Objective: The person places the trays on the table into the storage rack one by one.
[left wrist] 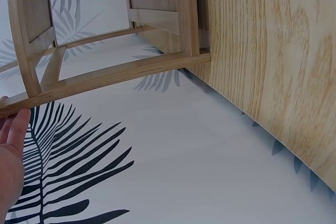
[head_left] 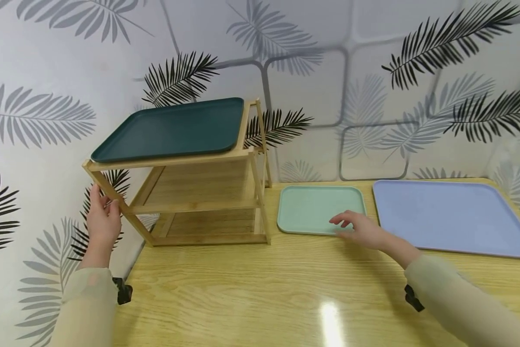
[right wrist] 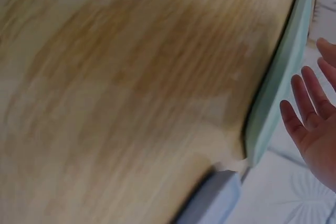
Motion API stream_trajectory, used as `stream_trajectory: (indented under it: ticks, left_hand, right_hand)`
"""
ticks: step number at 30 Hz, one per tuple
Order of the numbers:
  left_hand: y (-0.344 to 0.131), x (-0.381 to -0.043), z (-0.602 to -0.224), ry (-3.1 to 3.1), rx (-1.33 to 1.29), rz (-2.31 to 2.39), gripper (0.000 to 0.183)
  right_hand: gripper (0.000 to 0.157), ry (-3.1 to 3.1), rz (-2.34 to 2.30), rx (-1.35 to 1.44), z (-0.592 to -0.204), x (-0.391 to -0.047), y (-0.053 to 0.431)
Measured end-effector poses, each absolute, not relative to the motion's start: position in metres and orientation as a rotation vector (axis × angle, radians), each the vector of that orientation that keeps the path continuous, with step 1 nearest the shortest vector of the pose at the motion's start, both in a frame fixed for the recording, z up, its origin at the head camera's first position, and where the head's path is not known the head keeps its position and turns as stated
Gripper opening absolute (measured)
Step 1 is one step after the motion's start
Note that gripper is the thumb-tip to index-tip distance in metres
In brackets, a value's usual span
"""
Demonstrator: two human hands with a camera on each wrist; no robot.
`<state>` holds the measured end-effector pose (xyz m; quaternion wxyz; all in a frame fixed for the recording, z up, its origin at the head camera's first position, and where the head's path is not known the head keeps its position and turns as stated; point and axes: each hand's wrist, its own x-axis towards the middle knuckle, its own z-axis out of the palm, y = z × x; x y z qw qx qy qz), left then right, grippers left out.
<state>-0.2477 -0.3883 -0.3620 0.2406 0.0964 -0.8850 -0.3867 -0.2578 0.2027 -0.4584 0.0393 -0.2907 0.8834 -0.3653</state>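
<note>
On the left of the table stands a three-tier wooden shelf (head_left: 199,190) with a dark green tray (head_left: 173,129) lying on its top tier. My left hand (head_left: 103,222) holds the front left leg (left wrist: 105,74) of the shelf, its fingertips at the leg's edge in the left wrist view. A mint green tray (head_left: 316,207) lies right of the shelf against the wall. Over its front right corner hovers my right hand (head_left: 361,230), fingers loosely bent with nothing in them. In the right wrist view, the hand is beside the mint green tray (right wrist: 278,77), fingers spread.
A lavender tray (head_left: 450,217) lies on the right of the wooden table (head_left: 242,289). The two lower shelf tiers show bare wood. Behind everything is a wall (head_left: 303,86) with a leaf pattern, which also runs along the left side.
</note>
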Motion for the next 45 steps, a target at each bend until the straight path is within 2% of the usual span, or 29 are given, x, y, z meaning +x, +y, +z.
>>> stream_trajectory:
  ticks: [14,37,45]
  left_hand:
    - [-0.387,-0.249,-0.365,-2.429,0.273,-1.058,0.062]
    - [-0.390,-0.249,-0.361,-2.455,0.327,-1.046,0.059]
    - [-0.388,-0.248,-0.361,-2.445,0.310,-1.029,0.059]
  right_hand:
    - [0.026,2.647,-1.089,-0.882,-0.483,-0.262,0.207]
    - [0.025,2.338,-1.214,-1.155,-0.485,-0.192,0.225]
    - [0.026,2.425,-1.290,-1.154,-0.477,-0.180,0.241]
